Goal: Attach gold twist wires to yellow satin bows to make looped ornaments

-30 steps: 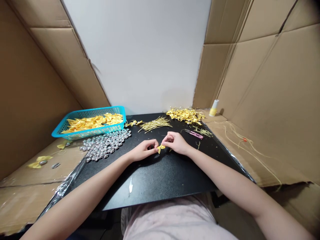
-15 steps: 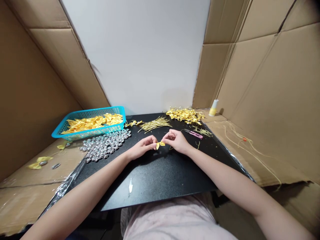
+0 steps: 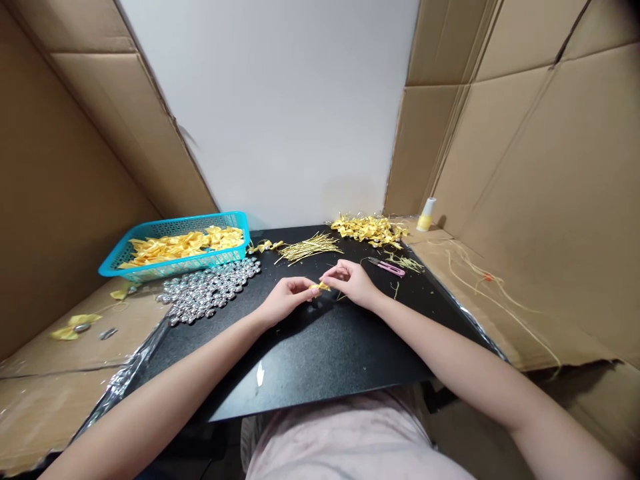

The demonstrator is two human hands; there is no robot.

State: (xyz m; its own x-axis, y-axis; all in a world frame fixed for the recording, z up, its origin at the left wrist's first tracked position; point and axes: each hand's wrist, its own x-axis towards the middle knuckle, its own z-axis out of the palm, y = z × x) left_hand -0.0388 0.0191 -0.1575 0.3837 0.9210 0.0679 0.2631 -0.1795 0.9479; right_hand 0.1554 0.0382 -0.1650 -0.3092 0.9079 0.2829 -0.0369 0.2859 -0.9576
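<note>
A small yellow ribbon bow (image 3: 323,287) is held between my two hands above the black table (image 3: 310,353). My left hand (image 3: 290,298) pinches its left side, thumb and fingers covering part of it. My right hand (image 3: 351,280) has thumb and forefinger closed at the bow's right end. A thin yellow strand (image 3: 342,296) shows just below my right hand. Behind both hands lies a bundle of gold twist ties (image 3: 310,247). Pink-handled thread snips (image 3: 386,267) rest to the right of my right hand.
At the left stands a blue basket (image 3: 173,267) of yellow bows, with many silver beads (image 3: 210,291) in front. A pile of beaded bows (image 3: 369,230) sits at the back right, near a thread cone (image 3: 425,215). Cardboard walls (image 3: 550,167) rise at the sides.
My left fingers have shifted over the bow, which now shows less of itself and looks turned. The right hand keeps nearly the same place and pinch.
</note>
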